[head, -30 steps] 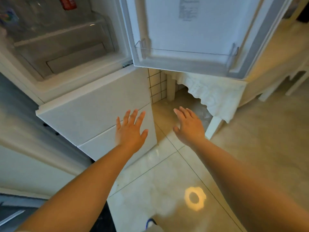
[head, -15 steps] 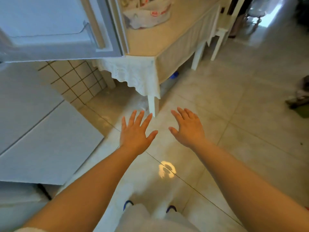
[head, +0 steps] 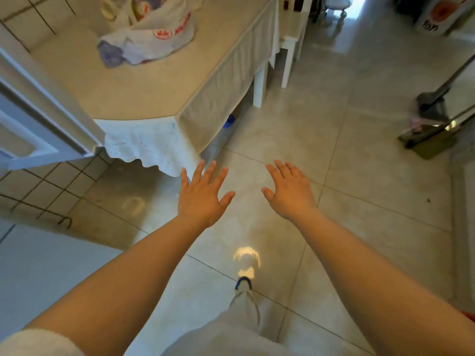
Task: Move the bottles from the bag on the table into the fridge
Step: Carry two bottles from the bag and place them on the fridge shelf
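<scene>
Right now your left hand (head: 203, 199) and right hand (head: 289, 192) hang over the floor with fingers spread, holding nothing. The bag (head: 151, 34) slumps near the table's (head: 144, 98) far edge, its contents hard to make out. Mind the open fridge door (head: 43, 119) overhanging the table's near-left corner: reaching across, you could knock it, or drag the cloth and tip the bag.

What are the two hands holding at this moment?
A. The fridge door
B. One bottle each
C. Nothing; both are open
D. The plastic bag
C: the left hand and the right hand hang over the floor with fingers spread, while the plastic bag lies apart on the table.
</scene>
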